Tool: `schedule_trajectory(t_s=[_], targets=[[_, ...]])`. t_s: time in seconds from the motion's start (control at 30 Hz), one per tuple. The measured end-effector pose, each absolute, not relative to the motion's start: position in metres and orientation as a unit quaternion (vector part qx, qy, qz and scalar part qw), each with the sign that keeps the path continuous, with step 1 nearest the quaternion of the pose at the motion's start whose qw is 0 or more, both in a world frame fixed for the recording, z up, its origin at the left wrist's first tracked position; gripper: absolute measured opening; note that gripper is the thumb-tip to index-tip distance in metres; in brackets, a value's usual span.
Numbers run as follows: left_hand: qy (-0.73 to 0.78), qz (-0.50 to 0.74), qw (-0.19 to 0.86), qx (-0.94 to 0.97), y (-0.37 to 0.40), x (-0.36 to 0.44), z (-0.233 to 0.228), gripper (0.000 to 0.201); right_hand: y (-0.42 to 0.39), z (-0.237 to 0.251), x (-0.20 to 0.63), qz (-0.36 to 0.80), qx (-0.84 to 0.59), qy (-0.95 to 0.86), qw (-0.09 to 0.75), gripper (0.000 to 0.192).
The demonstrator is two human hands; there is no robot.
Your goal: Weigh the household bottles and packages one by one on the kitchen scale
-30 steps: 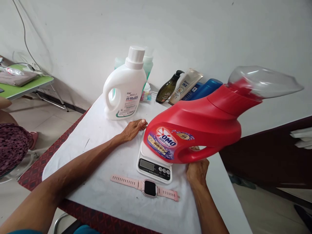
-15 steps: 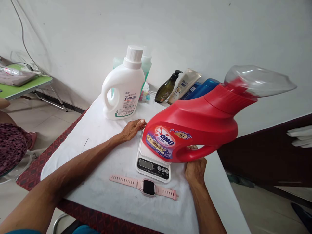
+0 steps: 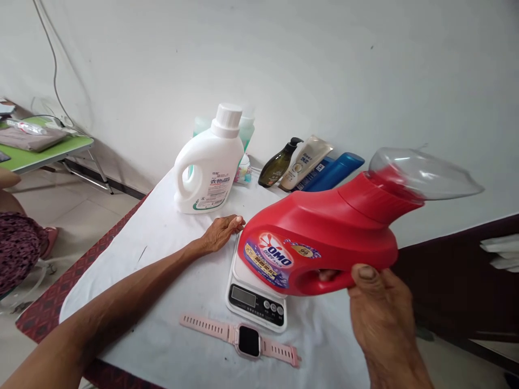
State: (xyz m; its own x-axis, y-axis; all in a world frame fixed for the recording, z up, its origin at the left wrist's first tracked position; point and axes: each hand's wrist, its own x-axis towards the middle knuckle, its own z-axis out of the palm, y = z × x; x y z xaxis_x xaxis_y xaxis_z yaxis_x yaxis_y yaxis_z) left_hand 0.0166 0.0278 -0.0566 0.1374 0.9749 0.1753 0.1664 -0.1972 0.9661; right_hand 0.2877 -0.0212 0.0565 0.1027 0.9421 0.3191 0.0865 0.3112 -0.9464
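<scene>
A large red OMO laundry detergent bottle (image 3: 320, 216) lies tilted over a white kitchen scale (image 3: 239, 273), its label towards me. A clear plastic piece like a cut-off bottle (image 3: 438, 175) sticks out of its neck on the right. My right hand (image 3: 383, 302) grips the bottle's underside near the handle, thumb in front; a fingertip shows through the handle opening. Beside the bottle's base, at the scale's back left corner, my left hand (image 3: 221, 232) rests with fingers stretched out, their tips partly hidden.
A pink smartwatch (image 3: 248, 341) lies in front of the scale. Behind stands a white detergent jug (image 3: 214, 167), with greenish bottles behind it. A dark pump bottle (image 3: 279, 165), a cream tube (image 3: 304, 165) and a blue bottle (image 3: 338, 170) lean by the wall. A person's leg (image 3: 18, 243) shows at left.
My right hand has come up from below the handle to the bottle's near side, thumb now on its front. The bottle tips slightly lower towards the neck. My left hand stays by the base.
</scene>
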Motion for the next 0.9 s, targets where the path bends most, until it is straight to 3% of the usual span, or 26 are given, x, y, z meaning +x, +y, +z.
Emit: schedule_trajectory(t_s=[0.2,0.43,0.6,0.9], targets=[[0.455,0.471,0.45,0.607,0.03,0.016,-0.057,0.086,-0.017,0.056,0.258,0.405,-0.428,-0.469,0.658,0.077],[0.449,0.479,0.464,0.594,0.032,0.018,-0.059,0.079,0.024,0.092,0.245,0.348,-0.445,-0.408,0.717,0.051],[0.462,0.465,0.446,0.609,0.033,0.017,-0.061,0.074,0.082,0.095,0.231,0.359,-0.397,-0.463,0.707,0.058],[0.479,0.444,0.443,0.614,0.034,0.018,-0.054,0.073,0.163,0.046,0.197,0.434,-0.417,-0.419,0.68,0.056]])
